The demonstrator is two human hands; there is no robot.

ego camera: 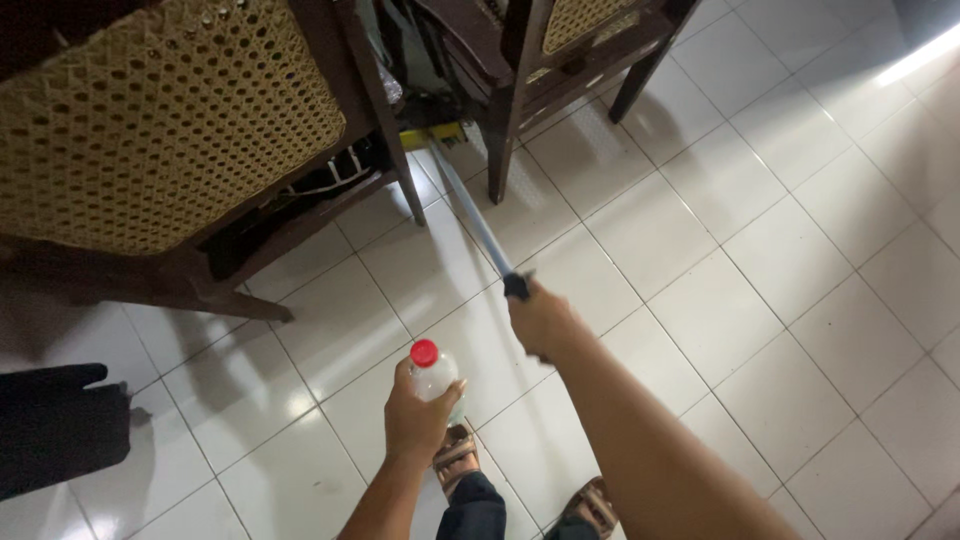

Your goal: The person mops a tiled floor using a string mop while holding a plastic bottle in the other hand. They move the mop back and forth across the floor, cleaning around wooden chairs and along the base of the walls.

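Note:
My left hand (pixel 418 420) grips a clear plastic bottle (pixel 436 375) with a red cap (pixel 424 352), held upright over the tiles. My right hand (pixel 540 318) is closed around the end of a long grey-blue mop handle (pixel 473 216). The handle runs away from me toward a yellow mop head (pixel 432 136) that lies on the floor between two chairs, partly hidden by the chair legs. My feet in sandals (pixel 458 455) show at the bottom edge.
A dark wooden chair with a woven cane back (pixel 150 120) stands at the left. A second wooden chair (pixel 560 50) stands at the top middle. White floor tiles (pixel 780 280) spread to the right. A dark cloth object (pixel 55 425) lies at the left edge.

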